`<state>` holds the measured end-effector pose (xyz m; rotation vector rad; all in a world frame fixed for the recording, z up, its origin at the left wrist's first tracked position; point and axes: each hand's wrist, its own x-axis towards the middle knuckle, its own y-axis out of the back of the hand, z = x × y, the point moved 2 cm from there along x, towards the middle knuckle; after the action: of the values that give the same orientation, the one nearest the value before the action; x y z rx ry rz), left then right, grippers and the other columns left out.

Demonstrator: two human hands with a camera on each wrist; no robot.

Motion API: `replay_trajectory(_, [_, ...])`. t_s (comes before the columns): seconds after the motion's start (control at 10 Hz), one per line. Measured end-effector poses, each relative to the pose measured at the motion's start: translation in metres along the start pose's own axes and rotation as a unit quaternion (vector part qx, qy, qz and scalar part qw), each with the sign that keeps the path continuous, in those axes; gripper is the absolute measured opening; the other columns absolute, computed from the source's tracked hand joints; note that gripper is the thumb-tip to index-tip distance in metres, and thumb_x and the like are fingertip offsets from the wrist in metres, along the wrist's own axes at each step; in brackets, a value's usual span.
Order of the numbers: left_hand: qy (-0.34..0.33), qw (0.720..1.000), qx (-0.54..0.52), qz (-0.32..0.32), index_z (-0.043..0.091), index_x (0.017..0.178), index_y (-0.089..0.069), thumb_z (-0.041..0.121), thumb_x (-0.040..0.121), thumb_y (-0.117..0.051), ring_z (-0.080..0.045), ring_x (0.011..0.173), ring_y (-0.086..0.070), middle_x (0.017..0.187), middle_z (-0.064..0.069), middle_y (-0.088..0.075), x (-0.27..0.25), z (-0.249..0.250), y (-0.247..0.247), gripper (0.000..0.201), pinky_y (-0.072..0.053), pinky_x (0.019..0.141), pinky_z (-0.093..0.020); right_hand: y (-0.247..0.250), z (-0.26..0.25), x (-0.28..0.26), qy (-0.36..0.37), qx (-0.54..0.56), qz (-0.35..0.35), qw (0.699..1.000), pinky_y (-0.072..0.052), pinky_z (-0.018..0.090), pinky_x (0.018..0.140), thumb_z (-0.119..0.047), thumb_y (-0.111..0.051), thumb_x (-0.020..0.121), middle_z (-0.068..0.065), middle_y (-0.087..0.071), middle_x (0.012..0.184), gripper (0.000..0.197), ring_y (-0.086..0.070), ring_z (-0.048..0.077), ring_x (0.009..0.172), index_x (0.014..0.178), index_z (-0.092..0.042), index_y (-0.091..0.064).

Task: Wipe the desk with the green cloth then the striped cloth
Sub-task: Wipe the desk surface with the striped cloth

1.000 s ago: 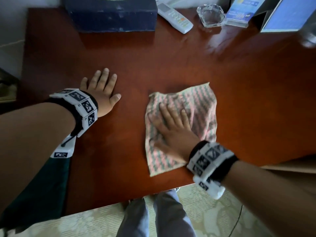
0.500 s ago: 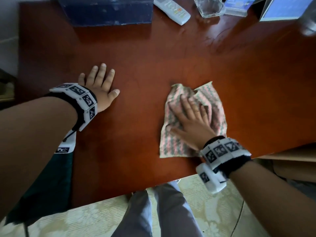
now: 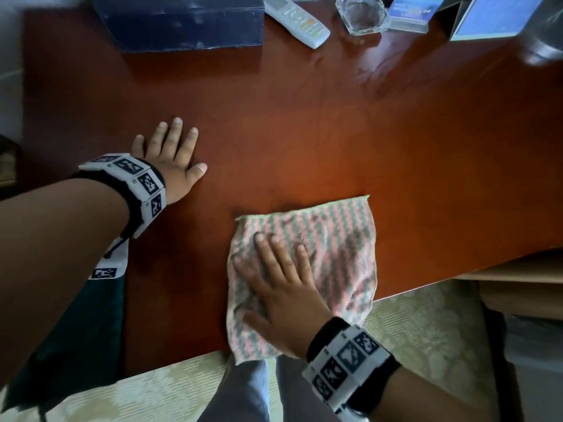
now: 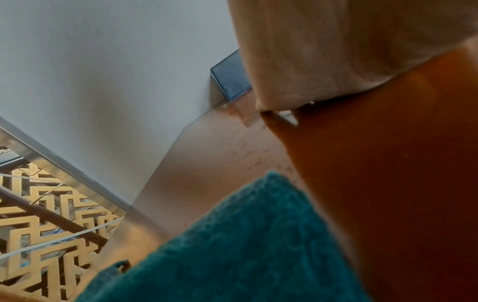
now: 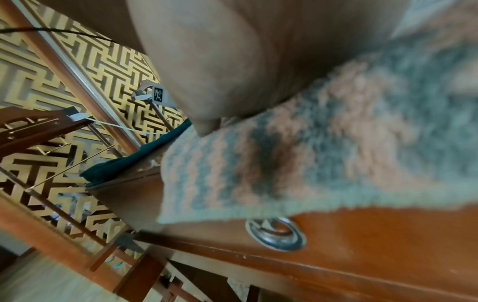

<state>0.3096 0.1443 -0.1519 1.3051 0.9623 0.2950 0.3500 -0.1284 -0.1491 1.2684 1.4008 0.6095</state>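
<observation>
While the right hand (image 3: 283, 303) presses flat, fingers (image 3: 275, 254) spread, on the pink-and-grey striped cloth (image 3: 335, 254) at the near edge of the reddish-brown wooden table (image 3: 304, 132), the cloth's lower hem hangs over that edge. Lying at the near left corner, the dark green terry cloth (image 4: 245, 245) looks finished with. Left hand (image 3: 170, 159) rests flat, fingers released, on bare wood. Judging by this, the second wipe is under way; how much table remains unwiped cannot be told.

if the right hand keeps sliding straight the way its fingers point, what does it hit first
Bare desk first, past the striped cloth under the right hand. Beyond that, probably the white remote, though depth is uncertain.
</observation>
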Motion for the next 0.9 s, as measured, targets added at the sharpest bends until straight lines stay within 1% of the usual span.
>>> replay_trajectory(0.1, [0.000, 1.000, -0.006, -0.014, 0.028, 0.149, 0.011, 0.054, 0.096, -0.013, -0.018, 0.144, 0.015, 0.156, 0.002, 0.020, 0.000, 0.000, 0.001, 0.064, 0.003, 0.116, -0.047, 0.000, 0.017, -0.011, 0.023, -0.015, 0.014, 1.000, -0.005, 0.053, 0.112, -0.062, -0.036, 0.087, 0.001, -0.006, 0.160, 0.069, -0.006, 0.023, 0.147, 0.149, -0.039, -0.019])
replay_trajectory(0.2, [-0.002, 1.000, -0.008, -0.016, 0.028, 0.149, 0.011, 0.054, 0.096, -0.013, -0.018, 0.144, 0.015, 0.156, 0.002, 0.020, -0.001, 0.000, 0.002, 0.064, 0.003, 0.116, -0.047, 0.005, 0.047, -0.022, -0.049, -0.011, 0.002, 0.999, -0.002, 0.048, 0.113, -0.062, -0.034, 0.086, 0.000, -0.009, 0.160, 0.066, -0.007, 0.020, 0.146, 0.147, -0.040, -0.025])
replay_trajectory(0.3, [-0.001, 1.000, -0.006, -0.007, 0.028, 0.149, 0.010, 0.054, 0.095, -0.012, -0.018, 0.145, 0.013, 0.157, 0.001, 0.018, 0.001, -0.001, 0.000, 0.064, 0.002, 0.116, -0.047, 0.016, 0.092, -0.036, -0.152, -0.017, 0.001, 0.988, 0.020, 0.039, 0.112, -0.077, -0.002, 0.079, -0.010, 0.031, 0.152, 0.070, 0.030, 0.009, 0.139, 0.141, -0.053, 0.017])
replay_trajectory(0.4, [-0.001, 1.000, -0.016, 0.005, 0.029, 0.150, 0.007, 0.054, 0.095, -0.013, -0.018, 0.145, 0.010, 0.158, 0.002, 0.014, 0.000, -0.002, -0.001, 0.064, 0.001, 0.116, -0.048, 0.020, 0.097, -0.036, -0.187, -0.008, -0.020, 0.982, 0.022, 0.044, 0.112, -0.080, 0.013, 0.072, -0.011, 0.042, 0.146, 0.070, 0.038, 0.010, 0.135, 0.134, -0.053, 0.032])
replay_trajectory(0.5, [0.000, 1.000, -0.020, -0.005, 0.029, 0.150, 0.008, 0.055, 0.095, -0.014, -0.018, 0.145, 0.012, 0.158, 0.002, 0.016, -0.001, -0.001, 0.000, 0.064, 0.002, 0.116, -0.048, 0.014, 0.072, -0.027, -0.207, 0.026, -0.016, 0.978, 0.025, 0.048, 0.109, -0.075, 0.002, 0.077, -0.002, 0.045, 0.146, 0.072, 0.043, 0.017, 0.132, 0.135, -0.047, 0.035])
replay_trajectory(0.6, [0.001, 1.000, -0.018, -0.019, 0.029, 0.149, 0.009, 0.055, 0.095, -0.014, -0.018, 0.144, 0.015, 0.157, 0.002, 0.019, -0.001, -0.001, 0.003, 0.064, 0.004, 0.116, -0.048, 0.002, 0.030, -0.015, -0.127, 0.012, 0.009, 0.992, 0.014, 0.056, 0.111, -0.070, -0.015, 0.083, 0.009, 0.021, 0.156, 0.076, 0.025, 0.023, 0.142, 0.148, -0.038, 0.010])
replay_trajectory(0.7, [0.006, 1.000, -0.011, -0.028, 0.029, 0.149, 0.011, 0.054, 0.096, -0.013, -0.018, 0.144, 0.016, 0.156, 0.002, 0.020, -0.002, 0.000, 0.004, 0.064, 0.005, 0.115, -0.047, -0.006, -0.002, -0.011, -0.062, 0.019, 0.025, 0.998, -0.003, 0.059, 0.110, -0.064, -0.032, 0.087, 0.012, -0.006, 0.158, 0.070, -0.001, 0.027, 0.146, 0.149, -0.033, -0.021])
replay_trajectory(0.8, [0.010, 0.999, 0.002, -0.032, 0.029, 0.149, 0.012, 0.054, 0.096, -0.012, -0.017, 0.144, 0.017, 0.156, 0.003, 0.022, -0.001, 0.000, 0.005, 0.064, 0.004, 0.116, -0.047, -0.011, -0.005, -0.018, -0.004, -0.008, 0.024, 1.000, -0.007, 0.055, 0.110, -0.062, -0.032, 0.090, 0.006, -0.006, 0.160, 0.065, -0.005, 0.026, 0.147, 0.149, -0.036, -0.023])
replay_trajectory(0.9, [0.010, 0.999, 0.007, -0.030, 0.029, 0.149, 0.012, 0.055, 0.095, -0.011, -0.017, 0.144, 0.017, 0.156, 0.003, 0.022, -0.001, 0.000, 0.004, 0.064, 0.004, 0.116, -0.047, -0.006, 0.021, -0.030, 0.011, -0.025, 0.020, 0.999, -0.011, 0.052, 0.113, -0.061, -0.038, 0.089, 0.001, -0.012, 0.160, 0.063, -0.012, 0.023, 0.146, 0.147, -0.039, -0.028])
